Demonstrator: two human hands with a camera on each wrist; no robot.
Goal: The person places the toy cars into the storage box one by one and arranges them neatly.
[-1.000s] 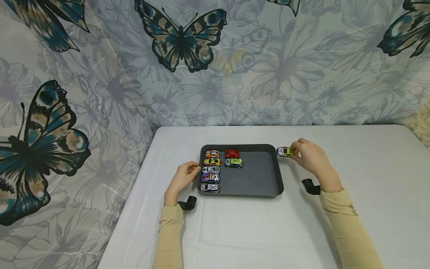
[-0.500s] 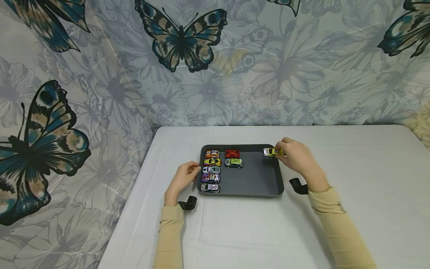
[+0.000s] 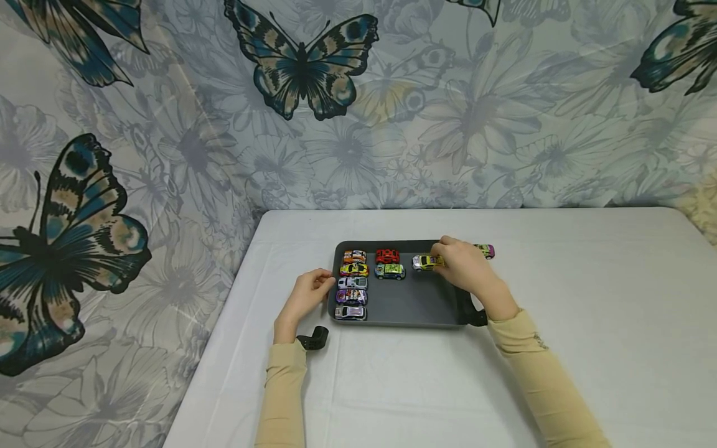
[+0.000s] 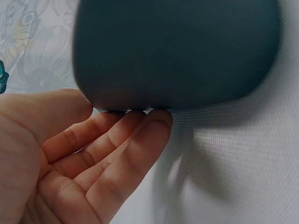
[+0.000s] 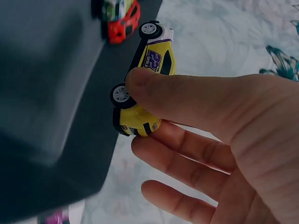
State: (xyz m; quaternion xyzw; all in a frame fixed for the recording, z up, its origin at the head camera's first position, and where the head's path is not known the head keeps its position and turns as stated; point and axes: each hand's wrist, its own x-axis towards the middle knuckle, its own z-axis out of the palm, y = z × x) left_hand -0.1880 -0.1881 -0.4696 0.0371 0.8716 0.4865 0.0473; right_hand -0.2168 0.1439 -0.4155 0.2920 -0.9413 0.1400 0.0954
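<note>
My right hand [image 3: 465, 264] pinches a yellow toy car [image 3: 426, 262] between thumb and fingers over the right part of the dark grey tray [image 3: 414, 305]. In the right wrist view, the toy car [image 5: 149, 84] shows purple markings and white-spoked wheels. My left hand [image 3: 308, 295] rests at the tray's left edge. The left wrist view shows its lightly bent fingers [image 4: 149, 135] touching the tray's outer wall [image 4: 177, 56]. Several toy cars form a column on the tray's left side, including a silver one [image 3: 350, 313]. Beside them stand a red car [image 3: 387, 256] and a green car [image 3: 389, 271].
Another toy car [image 3: 485, 251], green and pink, stands on the table just right of the tray, partly behind my right hand. A white cloth covers the table [image 3: 392, 386]. Butterfly-patterned fabric [image 3: 347, 155] hangs behind it.
My right hand has carried the yellow toy car leftward from beyond the tray's right edge to over the tray. The green and pink car has come into sight. My left hand stays put.
</note>
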